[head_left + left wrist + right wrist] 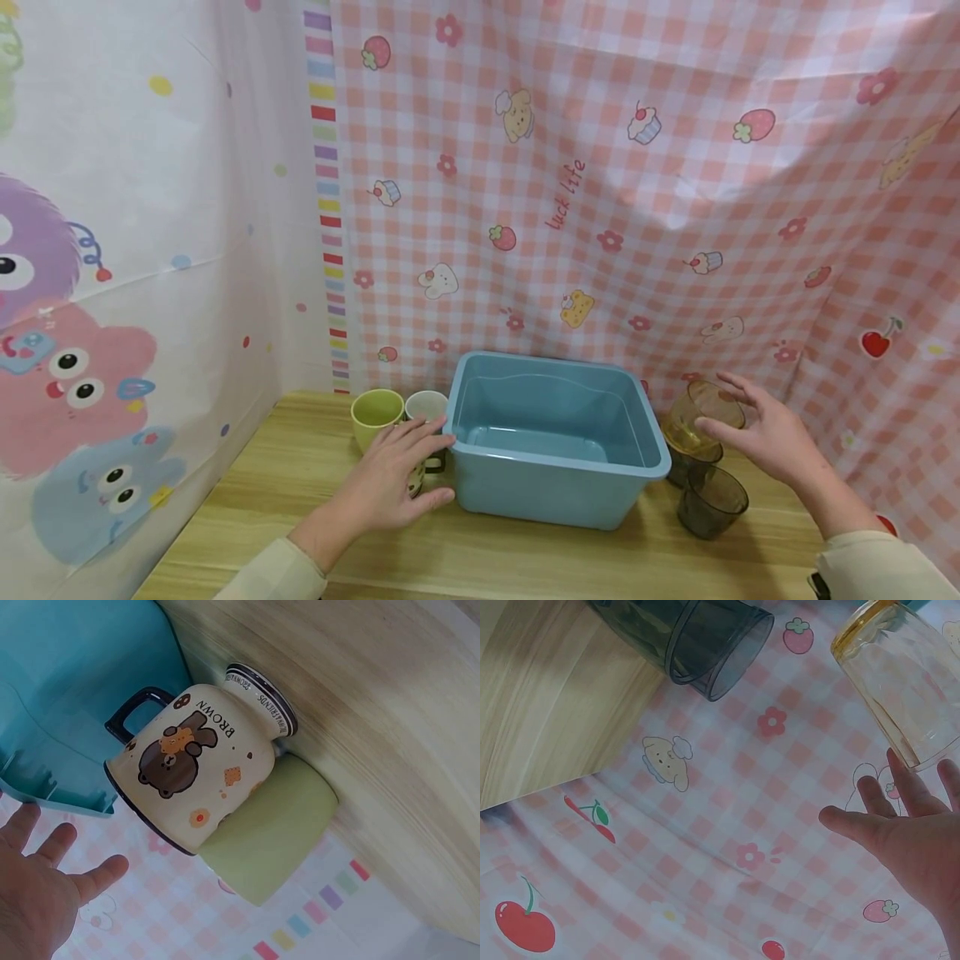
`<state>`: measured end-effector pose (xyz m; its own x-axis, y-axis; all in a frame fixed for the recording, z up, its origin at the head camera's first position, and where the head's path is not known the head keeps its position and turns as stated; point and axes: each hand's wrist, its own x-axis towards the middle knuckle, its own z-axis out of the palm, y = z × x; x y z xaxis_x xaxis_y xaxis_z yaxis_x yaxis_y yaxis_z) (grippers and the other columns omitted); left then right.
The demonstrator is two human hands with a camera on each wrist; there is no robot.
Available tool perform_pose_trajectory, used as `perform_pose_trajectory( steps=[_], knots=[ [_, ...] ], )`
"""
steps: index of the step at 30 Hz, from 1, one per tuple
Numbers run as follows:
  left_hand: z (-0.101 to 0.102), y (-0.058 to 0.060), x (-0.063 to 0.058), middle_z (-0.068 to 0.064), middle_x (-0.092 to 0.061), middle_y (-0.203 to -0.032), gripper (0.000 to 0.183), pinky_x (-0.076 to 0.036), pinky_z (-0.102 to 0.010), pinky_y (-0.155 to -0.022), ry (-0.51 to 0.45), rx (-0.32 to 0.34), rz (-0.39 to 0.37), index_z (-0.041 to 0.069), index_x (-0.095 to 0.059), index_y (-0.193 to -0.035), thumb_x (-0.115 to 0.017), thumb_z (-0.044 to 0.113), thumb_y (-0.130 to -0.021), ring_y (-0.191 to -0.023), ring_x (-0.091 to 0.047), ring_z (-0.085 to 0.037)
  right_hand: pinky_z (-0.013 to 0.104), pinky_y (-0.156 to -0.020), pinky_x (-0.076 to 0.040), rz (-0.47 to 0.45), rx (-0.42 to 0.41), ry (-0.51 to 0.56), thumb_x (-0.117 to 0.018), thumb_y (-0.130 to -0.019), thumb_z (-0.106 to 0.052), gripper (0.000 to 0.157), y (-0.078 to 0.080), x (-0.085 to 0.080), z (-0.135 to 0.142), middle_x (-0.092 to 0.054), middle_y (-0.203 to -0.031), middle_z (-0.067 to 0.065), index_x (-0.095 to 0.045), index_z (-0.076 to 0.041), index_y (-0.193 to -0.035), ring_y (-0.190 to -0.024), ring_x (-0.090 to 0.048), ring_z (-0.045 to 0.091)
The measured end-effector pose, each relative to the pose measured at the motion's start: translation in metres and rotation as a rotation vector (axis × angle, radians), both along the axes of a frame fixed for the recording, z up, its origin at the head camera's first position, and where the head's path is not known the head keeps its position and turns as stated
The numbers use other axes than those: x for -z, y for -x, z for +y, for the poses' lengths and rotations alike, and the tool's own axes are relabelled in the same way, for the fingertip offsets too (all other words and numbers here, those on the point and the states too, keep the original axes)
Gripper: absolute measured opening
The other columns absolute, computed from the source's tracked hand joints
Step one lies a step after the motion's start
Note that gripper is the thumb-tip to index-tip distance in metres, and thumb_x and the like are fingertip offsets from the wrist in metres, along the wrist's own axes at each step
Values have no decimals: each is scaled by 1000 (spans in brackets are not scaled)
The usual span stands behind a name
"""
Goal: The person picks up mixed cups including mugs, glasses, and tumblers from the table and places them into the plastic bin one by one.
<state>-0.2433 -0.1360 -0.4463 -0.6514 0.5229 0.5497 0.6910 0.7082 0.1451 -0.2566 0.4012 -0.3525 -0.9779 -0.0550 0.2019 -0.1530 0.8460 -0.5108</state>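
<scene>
My left hand (378, 492) is spread above a cream bear mug (199, 765) with a dark handle, its fingertips by the left rim of a blue plastic bin (540, 492). Beside the mug stands a light green cup (378, 408). At the bin's right side, my right hand (772, 437) has its thumb and fingers apart around an amber glass (900, 682). The fingers (907, 787) reach the glass's rim; whether they bear on it I cannot tell. Two smoky dark glasses (712, 502) stand nearby, one partly covered by the amber glass.
The bin looks empty and stands centrally on a wooden table (420, 567). A pink checked cloth (555, 192) hangs right behind it. A white cloth with cartoon figures (247, 208) hangs at the left.
</scene>
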Motion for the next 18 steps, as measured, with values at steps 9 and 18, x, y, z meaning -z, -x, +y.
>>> perform_pose_trajectory(
  steps=[9,18],
  knots=[
    [0,0,0,-6,-55,-163,66,-45,-71,-115,-3,2,-12,22,-63,-147,-78,56,-93,-146,-55,-42,64,-88,-55,6,5,-2,-74,-97,-58,100,0,-4,-1,-45,-163,32,-24,-13,-171,-137,-46,64],
    [1,0,0,-6,-55,-163,67,-45,-70,-116,1,-6,-10,22,-63,-147,-81,53,-91,-146,-55,-41,63,-87,-55,23,7,-17,-74,-97,-57,99,0,-6,0,-46,-162,32,-26,-14,-171,-136,-49,61]
  ],
)
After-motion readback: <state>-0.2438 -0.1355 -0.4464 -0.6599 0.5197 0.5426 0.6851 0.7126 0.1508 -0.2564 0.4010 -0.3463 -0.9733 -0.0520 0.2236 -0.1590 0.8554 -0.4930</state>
